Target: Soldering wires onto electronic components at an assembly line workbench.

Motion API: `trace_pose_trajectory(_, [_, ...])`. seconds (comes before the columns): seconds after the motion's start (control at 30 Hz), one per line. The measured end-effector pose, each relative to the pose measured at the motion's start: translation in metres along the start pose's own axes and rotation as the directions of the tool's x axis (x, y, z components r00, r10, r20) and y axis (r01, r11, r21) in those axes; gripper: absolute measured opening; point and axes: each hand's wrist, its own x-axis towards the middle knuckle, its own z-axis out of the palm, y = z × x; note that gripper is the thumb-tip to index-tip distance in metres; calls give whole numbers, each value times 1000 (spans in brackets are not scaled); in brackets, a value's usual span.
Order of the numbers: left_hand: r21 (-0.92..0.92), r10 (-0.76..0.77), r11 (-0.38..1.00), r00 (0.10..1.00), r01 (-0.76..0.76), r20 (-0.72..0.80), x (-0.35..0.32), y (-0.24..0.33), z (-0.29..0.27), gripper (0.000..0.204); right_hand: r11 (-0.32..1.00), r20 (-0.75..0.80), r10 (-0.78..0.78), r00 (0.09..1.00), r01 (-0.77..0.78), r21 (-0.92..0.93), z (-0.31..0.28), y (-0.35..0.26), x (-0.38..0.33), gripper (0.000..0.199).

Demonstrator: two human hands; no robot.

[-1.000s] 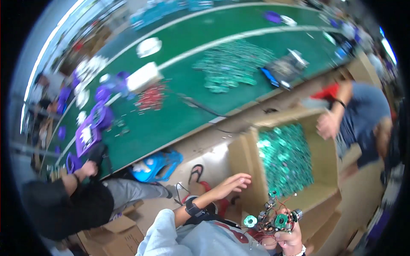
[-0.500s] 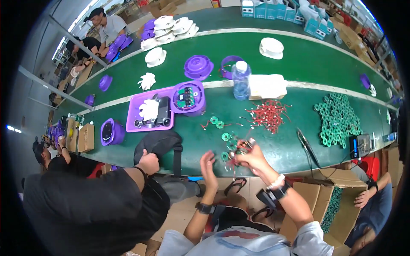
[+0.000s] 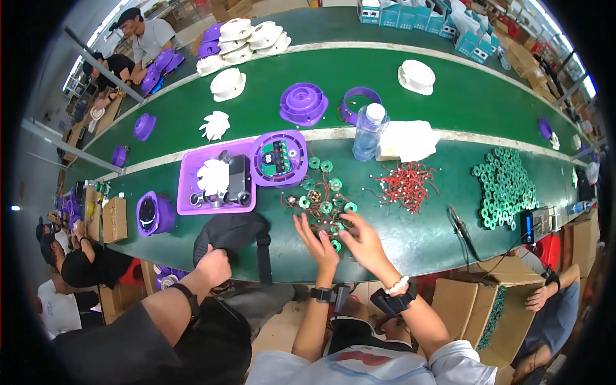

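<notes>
A loose cluster of small green ring-shaped circuit boards point(image 3: 326, 207), some with red wires and metal parts, lies on the green table in front of me. My left hand point(image 3: 317, 244) is at the cluster's near left side, fingers stretched out and palm turned inward. On the other side my right hand point(image 3: 366, 242) is open, fingers extended over the near right boards. Both hands touch or nearly touch the boards, and neither grips anything I can see. Parts of the nearest boards are hidden by the fingers.
Red wires point(image 3: 409, 187) lie heaped right of the cluster; many green rings point(image 3: 504, 189) sit farther right. A clear bottle point(image 3: 370, 133) stands behind. To the left are a purple tray point(image 3: 186, 183), a purple housing point(image 3: 279, 157) and a black cap point(image 3: 231, 232) under a neighbour's hand point(image 3: 213, 266).
My right hand has let go of the bundle of boards and wires and opened. The boards now lie spread farther back on the table. My left hand has come closer to them.
</notes>
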Motion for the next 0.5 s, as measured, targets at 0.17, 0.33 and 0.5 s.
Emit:
trace_pose_trajectory(0.17, [51, 3, 999, 998, -6, 64, 6, 15, 24, 52, 954, -120, -208, 971, 174, -244, -3, 57, 11, 54])
trace_pose_trajectory(0.33, [-16, 12, 1000, 999, -11, 42, 8, 14, 30, 48, 775, 52, -50, 997, 6, 632, 6, 41, 7, 63])
trace_pose_trajectory(0.5, [43, 29, 999, 998, -27, -55, 9, 20, 19, 49, 839, 41, 20, 999, -39, 542, -60, 28, -56, 63])
